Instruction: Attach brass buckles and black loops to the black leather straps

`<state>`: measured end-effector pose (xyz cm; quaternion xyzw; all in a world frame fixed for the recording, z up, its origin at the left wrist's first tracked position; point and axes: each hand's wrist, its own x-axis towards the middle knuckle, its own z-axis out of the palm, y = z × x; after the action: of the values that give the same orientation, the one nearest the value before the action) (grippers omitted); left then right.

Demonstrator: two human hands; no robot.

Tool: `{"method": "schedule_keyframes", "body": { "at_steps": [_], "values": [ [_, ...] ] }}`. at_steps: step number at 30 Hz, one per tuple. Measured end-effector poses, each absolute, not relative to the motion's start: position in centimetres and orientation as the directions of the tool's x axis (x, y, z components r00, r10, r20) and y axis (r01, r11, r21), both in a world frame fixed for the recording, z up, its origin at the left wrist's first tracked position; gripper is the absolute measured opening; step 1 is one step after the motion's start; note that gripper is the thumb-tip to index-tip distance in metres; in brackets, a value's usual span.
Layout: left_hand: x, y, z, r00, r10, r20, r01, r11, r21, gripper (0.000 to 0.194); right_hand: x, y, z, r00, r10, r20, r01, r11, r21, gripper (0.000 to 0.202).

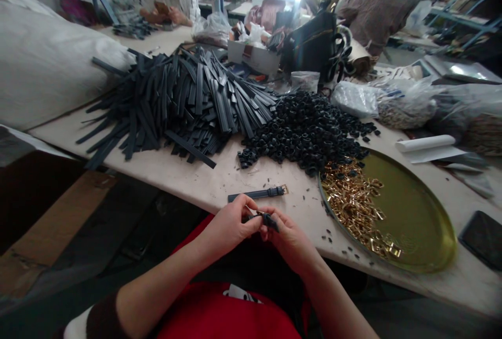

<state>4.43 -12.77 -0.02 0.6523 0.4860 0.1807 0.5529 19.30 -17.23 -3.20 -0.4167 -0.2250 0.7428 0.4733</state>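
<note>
Close together at the table's front edge, my left hand [237, 218] and my right hand [284, 232] both pinch a dark strap [270, 221]. A glint of gold shows on it between the fingers, perhaps a buckle; the fingers hide most of the piece. Just beyond my hands lies another dark strap with a gold buckle [285, 189] at its right end. Farther back is a large heap of dark strips [196, 98]. To its right is a pile of small black loops [306, 130]. Gold buckles [349, 203] fill the left side of a round tray [423, 208].
A dark phone [483, 238] lies at the right edge, near a rolled white paper [425, 143]. Plastic bags [355, 99] and a white box [253, 58] stand behind the piles. A big white sack [50, 61] is at left. Across the table, a person [172, 4] handles something brown.
</note>
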Motion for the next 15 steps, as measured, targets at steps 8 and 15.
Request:
{"method": "schedule_keyframes", "body": {
  "at_steps": [8, 15],
  "values": [
    [3.7, -14.3, 0.9, 0.492, 0.832, -0.256, 0.459, 0.001, 0.888, 0.025, 19.0, -19.0, -2.5, -0.285, 0.889, -0.358, -0.548, -0.457, -0.700, 0.031],
    [3.1, -15.4, 1.4, 0.561, 0.757, -0.337, 0.214, 0.261, 0.941, 0.023, 18.2, -19.4, -2.1, 0.141, 0.958, -0.251, -0.214, -0.218, -0.952, 0.027]
  ]
}}
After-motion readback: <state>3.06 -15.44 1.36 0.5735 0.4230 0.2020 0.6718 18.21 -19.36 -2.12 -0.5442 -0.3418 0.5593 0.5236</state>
